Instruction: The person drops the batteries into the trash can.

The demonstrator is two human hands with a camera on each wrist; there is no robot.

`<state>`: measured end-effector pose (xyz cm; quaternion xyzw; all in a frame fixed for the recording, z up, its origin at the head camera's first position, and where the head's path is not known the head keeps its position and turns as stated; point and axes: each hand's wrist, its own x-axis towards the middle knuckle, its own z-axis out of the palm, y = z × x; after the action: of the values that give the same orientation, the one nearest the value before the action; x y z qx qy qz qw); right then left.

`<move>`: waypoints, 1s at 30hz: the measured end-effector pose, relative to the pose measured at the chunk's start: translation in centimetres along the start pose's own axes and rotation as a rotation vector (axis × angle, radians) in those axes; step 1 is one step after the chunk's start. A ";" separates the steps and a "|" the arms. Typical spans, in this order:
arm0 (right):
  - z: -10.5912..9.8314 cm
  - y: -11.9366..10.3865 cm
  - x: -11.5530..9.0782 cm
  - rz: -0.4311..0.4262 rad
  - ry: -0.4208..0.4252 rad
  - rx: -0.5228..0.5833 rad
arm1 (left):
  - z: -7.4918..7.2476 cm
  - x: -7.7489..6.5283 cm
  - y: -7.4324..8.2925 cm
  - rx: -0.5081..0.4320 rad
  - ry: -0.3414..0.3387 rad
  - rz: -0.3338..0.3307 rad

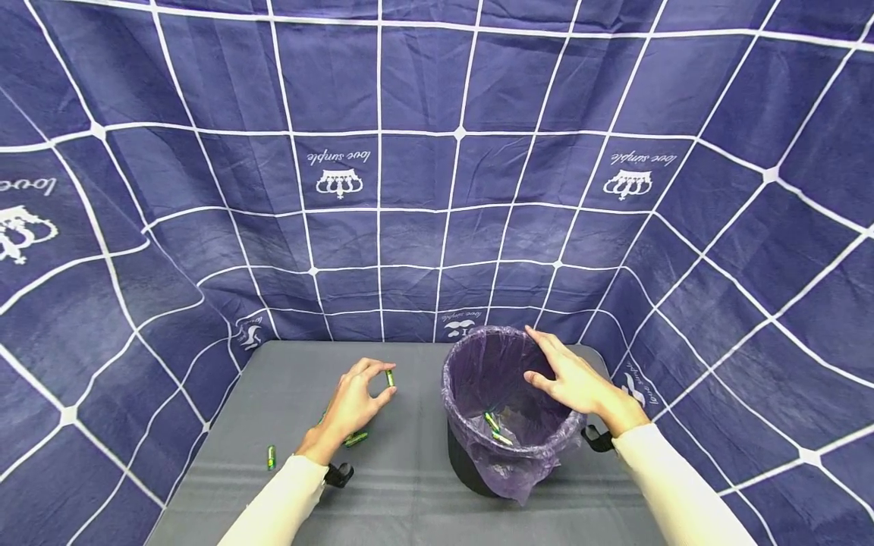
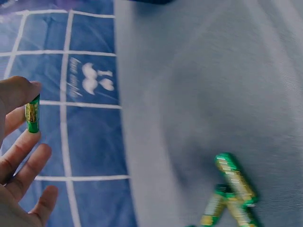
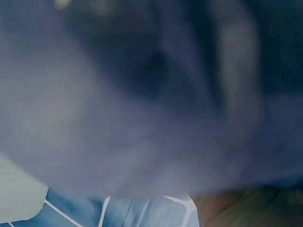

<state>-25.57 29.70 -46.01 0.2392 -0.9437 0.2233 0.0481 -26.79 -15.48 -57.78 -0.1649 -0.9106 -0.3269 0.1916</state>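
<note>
My left hand [image 1: 351, 402] pinches a small green-and-gold battery [image 1: 390, 378] between thumb and fingertip, raised above the grey table. The left wrist view shows the same battery [image 2: 32, 114] upright between the tips, with the other fingers spread. Below that hand lie several more batteries [image 2: 236, 178], partly behind the forearm in the head view. My right hand [image 1: 573, 383], fingers extended and thumb apart, is at the right rim of a black bin [image 1: 467, 462] lined with a purple bag [image 1: 478, 379]. Batteries [image 1: 501, 438] lie inside at the bottom.
A single battery [image 1: 271, 457] lies apart at the left of the grey table [image 1: 403, 485]. Blue cloth [image 1: 410, 174] with white grid lines hangs behind and along both sides. The bag's loose edge [image 1: 508, 478] drapes down the bin's front.
</note>
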 end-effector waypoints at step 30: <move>0.2 0.5 -0.2 -0.008 0.016 -0.010 | -6.8 8.9 15.4 0.015 -0.031 0.435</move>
<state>-25.65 30.05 -46.42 0.2410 -0.9435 0.2202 0.0579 -26.35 -7.14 -40.70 -0.3609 -0.8589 -0.2687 0.2448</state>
